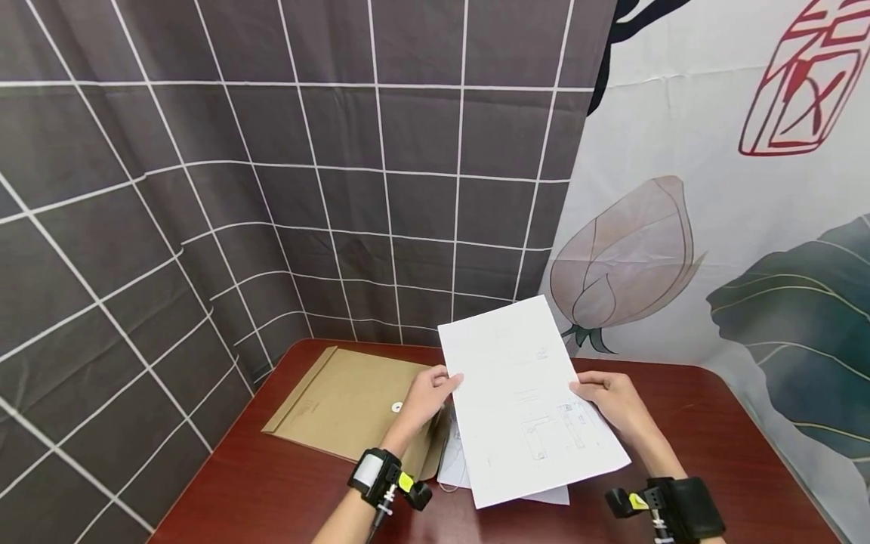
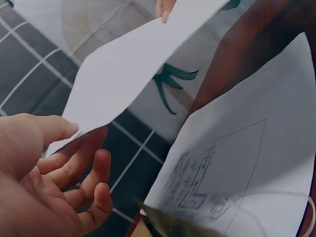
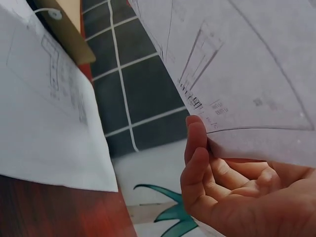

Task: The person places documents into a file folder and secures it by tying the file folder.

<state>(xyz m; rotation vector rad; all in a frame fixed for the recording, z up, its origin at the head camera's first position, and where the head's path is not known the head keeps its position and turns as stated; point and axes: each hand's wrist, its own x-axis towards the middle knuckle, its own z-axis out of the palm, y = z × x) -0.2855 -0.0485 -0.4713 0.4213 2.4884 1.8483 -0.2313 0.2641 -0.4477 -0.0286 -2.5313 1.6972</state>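
A white sheet of paper (image 1: 510, 393) with faint line drawings is held up, tilted, above the table. My left hand (image 1: 427, 394) pinches its left edge between thumb and fingers, while my right hand (image 1: 615, 400) grips the right edge. In the left wrist view the left thumb lies on top of the sheet (image 2: 113, 84). Seen from the right wrist, curled fingers of the right hand (image 3: 237, 182) hold the sheet's border. Beneath it lies another printed paper (image 1: 454, 462), partly hidden. To the left, a brown paper envelope (image 1: 347, 400) with a white button lies flat.
The red-brown table (image 1: 224, 483) has rounded far corners. Behind it hangs a dark grey cloth (image 1: 340, 189) with a white grid, and at right a pale cloth (image 1: 680, 302) with a flower and leaf print. A thin white string (image 3: 45, 10) hangs from the envelope's button.
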